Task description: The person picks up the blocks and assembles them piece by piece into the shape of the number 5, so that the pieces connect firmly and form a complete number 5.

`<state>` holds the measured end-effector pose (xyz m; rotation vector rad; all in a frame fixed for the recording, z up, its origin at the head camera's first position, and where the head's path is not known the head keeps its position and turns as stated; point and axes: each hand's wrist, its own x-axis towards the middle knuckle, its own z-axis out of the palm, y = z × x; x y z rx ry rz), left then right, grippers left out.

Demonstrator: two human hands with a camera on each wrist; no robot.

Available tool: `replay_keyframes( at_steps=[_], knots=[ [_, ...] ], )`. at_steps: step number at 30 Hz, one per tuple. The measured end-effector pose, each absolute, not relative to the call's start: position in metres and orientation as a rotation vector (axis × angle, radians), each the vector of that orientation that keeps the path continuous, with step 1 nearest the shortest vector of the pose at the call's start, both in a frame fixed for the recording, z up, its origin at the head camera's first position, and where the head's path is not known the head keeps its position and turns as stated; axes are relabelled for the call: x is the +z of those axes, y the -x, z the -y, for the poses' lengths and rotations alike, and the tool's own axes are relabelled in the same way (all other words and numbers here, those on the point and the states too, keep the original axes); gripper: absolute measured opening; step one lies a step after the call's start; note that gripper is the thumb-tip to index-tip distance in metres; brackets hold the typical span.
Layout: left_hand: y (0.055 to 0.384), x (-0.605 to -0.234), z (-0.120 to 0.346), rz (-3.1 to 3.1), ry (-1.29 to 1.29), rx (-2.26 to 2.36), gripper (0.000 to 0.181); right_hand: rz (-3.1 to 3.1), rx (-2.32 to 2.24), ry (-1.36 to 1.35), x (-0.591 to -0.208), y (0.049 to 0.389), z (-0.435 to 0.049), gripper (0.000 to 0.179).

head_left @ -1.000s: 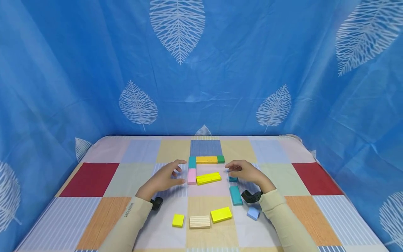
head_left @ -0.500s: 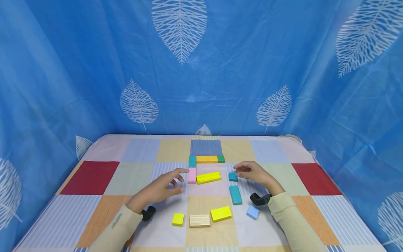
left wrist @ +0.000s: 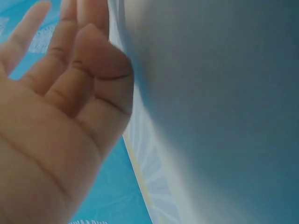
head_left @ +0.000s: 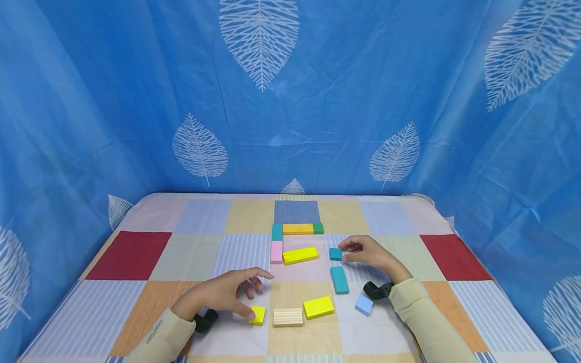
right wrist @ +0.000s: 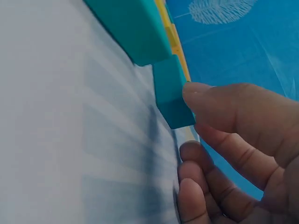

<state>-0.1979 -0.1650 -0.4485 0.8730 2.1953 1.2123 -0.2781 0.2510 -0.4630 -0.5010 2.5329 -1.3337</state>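
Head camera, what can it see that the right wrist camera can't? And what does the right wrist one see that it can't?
Only the head view: the left hand, the yellow square block by its thumb, the pink block and the light blue block.

Only the right wrist view: a close look at the palm side of the right hand.

Both: the right hand, the small teal block, the longer teal block and the blue curtain.

The 1 line of small dark lettering [head_left: 154, 331] on the left sleeve [head_left: 164, 341] is too blurred to read.
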Motion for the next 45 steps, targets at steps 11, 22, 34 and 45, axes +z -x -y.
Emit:
replay_keyframes(
  at_steps=[11,22,34,45],
  knots=[
    [0.197,-0.451,0.166,-2.211,-0.943,1.122,0.048,-2.574,-1.332,0.439,-0.465,0.279,-0.246,0.026],
    [0.196,-0.451,0.170,-2.257,-0.930,1.066,0.030,-2.617,-1.260,0.496,-0.465,0.282,-0.243,0.023],
    [0.195,-0.448,0.170,-2.253,-0.879,1.092,0.026,-2.636,-1.170,0.545,-0.455,0.283,-0.234,0.023],
    [0.197,-0.451,0.170,-2.262,-0.891,1.080,0.024,-2.633,-1.141,0.574,-0.454,0.285,-0.228,0.023]
  ],
)
